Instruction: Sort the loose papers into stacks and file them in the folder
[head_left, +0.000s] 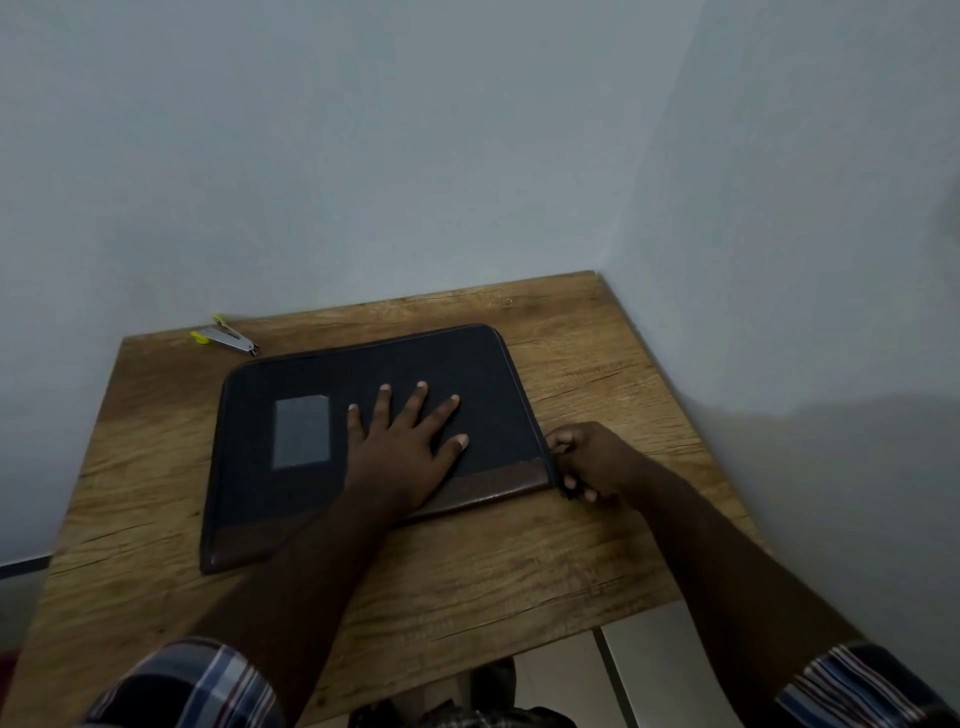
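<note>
Left hand (402, 447) flat and spread, fingers straight, pressing on the dark cover of the folder (311, 395) at centre frame. Right hand (587, 460) curled at the folder's lower right corner, fingertips pinching something small at the zipper edge; exactly what, too small to tell. Folder closed, lying flat on the wooden table (519, 561), grey patch (302, 431) on its cover, brown band along its near edge. Stapler (224, 338) with yellow-green ends near the table's far edge, upper left, apart from the folder. Plaid sleeves at bottom corners.

Bare forearms, rolled plaid sleeves (197, 686), blue, white, red stripes
</note>
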